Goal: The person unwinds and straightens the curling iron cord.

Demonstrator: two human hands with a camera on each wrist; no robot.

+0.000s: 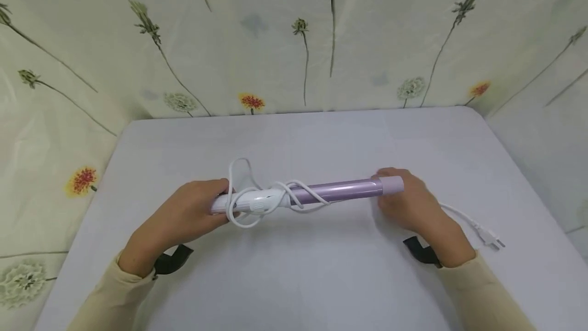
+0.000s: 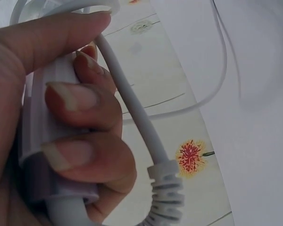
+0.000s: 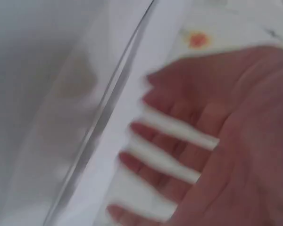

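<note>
A curling iron with a white handle and a shiny lilac barrel (image 1: 340, 191) is held up almost level over the table. My left hand (image 1: 195, 208) grips its handle, and in the left wrist view the fingers (image 2: 87, 155) curl round it. The white cord (image 1: 243, 225) loops loosely about the handle and part of the barrel. Beside the left fingers runs the cord's ribbed sleeve (image 2: 165, 193). My right hand (image 1: 409, 201) is at the barrel's pale tip (image 1: 392, 185), overlapping it in the head view. Blurred, nearly straight fingers (image 3: 155, 136) show there in the right wrist view, with nothing in them.
The white table (image 1: 294, 280) spreads under both hands. Right of the right wrist, a two-pin plug (image 1: 489, 236) lies on it at the cord's end. Flower-patterned sheeting (image 1: 275, 40) rises along the table's back and sides. Dark curved pieces (image 1: 173, 260) sit at both wrists.
</note>
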